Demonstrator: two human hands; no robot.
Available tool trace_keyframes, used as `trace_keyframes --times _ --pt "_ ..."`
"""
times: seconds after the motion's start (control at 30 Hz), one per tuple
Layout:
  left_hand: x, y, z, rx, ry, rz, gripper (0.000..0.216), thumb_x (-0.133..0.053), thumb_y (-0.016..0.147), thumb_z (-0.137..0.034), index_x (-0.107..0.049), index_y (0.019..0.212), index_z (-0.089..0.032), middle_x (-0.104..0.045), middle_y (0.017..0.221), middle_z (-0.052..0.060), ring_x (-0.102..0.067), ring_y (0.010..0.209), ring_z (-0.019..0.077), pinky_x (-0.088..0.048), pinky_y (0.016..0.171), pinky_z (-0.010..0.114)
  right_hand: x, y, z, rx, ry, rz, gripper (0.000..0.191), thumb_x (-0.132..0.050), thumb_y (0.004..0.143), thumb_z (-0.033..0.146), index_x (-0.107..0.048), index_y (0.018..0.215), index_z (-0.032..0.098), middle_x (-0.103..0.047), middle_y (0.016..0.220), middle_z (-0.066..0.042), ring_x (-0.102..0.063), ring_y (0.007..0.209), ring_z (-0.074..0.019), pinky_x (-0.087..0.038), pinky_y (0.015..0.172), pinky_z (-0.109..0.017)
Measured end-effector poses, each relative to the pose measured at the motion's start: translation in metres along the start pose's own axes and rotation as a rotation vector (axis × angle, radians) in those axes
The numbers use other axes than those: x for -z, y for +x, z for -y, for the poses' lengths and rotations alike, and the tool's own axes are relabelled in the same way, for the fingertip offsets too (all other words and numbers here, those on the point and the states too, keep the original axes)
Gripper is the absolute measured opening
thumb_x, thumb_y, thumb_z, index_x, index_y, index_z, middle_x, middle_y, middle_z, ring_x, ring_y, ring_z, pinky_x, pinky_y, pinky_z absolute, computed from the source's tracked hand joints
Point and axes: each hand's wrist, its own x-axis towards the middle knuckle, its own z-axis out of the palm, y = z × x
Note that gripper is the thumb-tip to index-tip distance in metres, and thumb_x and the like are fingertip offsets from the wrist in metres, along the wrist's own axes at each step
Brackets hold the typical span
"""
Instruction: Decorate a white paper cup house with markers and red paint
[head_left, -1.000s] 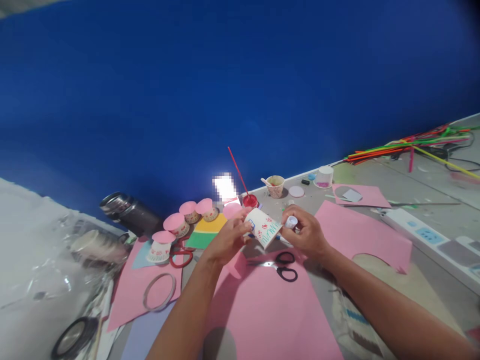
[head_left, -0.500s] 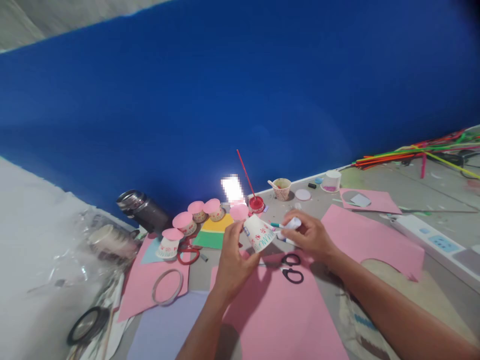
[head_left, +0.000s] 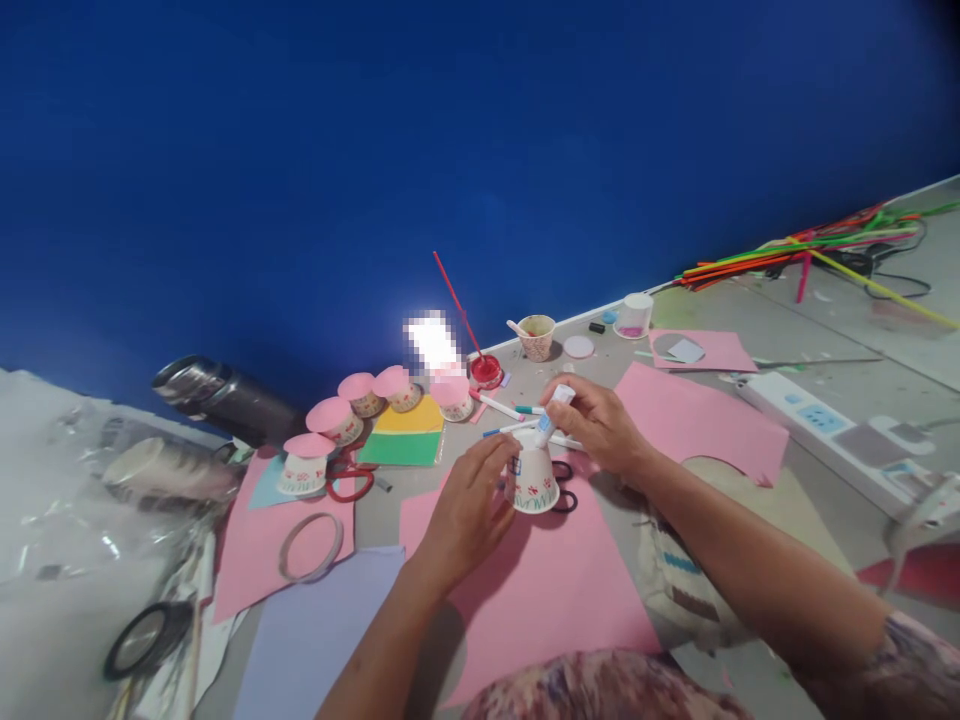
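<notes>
Pink paper (head_left: 540, 590) in the lower middle of the frame now carries the paper cup (head_left: 531, 485), which stands upside down on it, while half a second ago I saw it lifted and tilted between the two hands. The left hand (head_left: 465, 505) is curled around the cup's left side and the right hand (head_left: 600, 430) is closed on a small white tube (head_left: 553, 408), whose tip seems to touch the upturned bottom, so the sheet supports the cup now. Black scissors (head_left: 564, 498) lie just behind it, and cups with pink tops (head_left: 330, 420) stand at the middle left.
</notes>
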Motion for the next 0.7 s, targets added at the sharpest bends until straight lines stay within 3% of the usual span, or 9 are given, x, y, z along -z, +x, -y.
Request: trace_keyframes --times 0.23,0.4,0.7 --pt "0.0053 0.0021 -0.0028 -0.024 0.049 -0.035 0.067 -0.061 0.096 -0.006 -0.041 0.157 -0.027 -0.061 0.148 0.017 -0.061 0.141 0.0285 -0.056 0.115 0.047 0.0045 0.0048 -0.0048 -0.084 0.028 0.023 0.043 -0.062 0.096 0.063 -0.060 0.080 0.023 -0.056 0.060 0.003 -0.049 0.057 -0.0146 -0.040 0.059 -0.029" --pt "0.0060 0.0029 -0.0032 -0.051 0.065 -0.047 0.061 -0.061 0.099 -0.009 -0.044 0.154 -0.027 -0.062 0.146 0.017 -0.063 0.139 0.0281 -0.057 0.114 0.046 0.0029 0.0037 -0.0021 -0.061 0.027 0.050 0.038 -0.063 0.096 0.059 -0.063 0.083 0.022 -0.061 0.068 0.001 -0.053 0.061 -0.0150 -0.042 0.060 -0.028" --pt "0.0060 0.0032 -0.0054 -0.169 0.053 -0.011 0.061 -0.064 0.097 -0.006 -0.047 0.152 -0.026 -0.058 0.146 0.017 -0.054 0.147 0.0312 -0.055 0.117 0.050 0.0075 0.0106 -0.0099 -0.105 0.021 0.134 0.037 -0.062 0.095 0.056 -0.060 0.081 0.022 -0.057 0.062 0.004 -0.050 0.058 -0.0137 -0.040 0.061 -0.027"
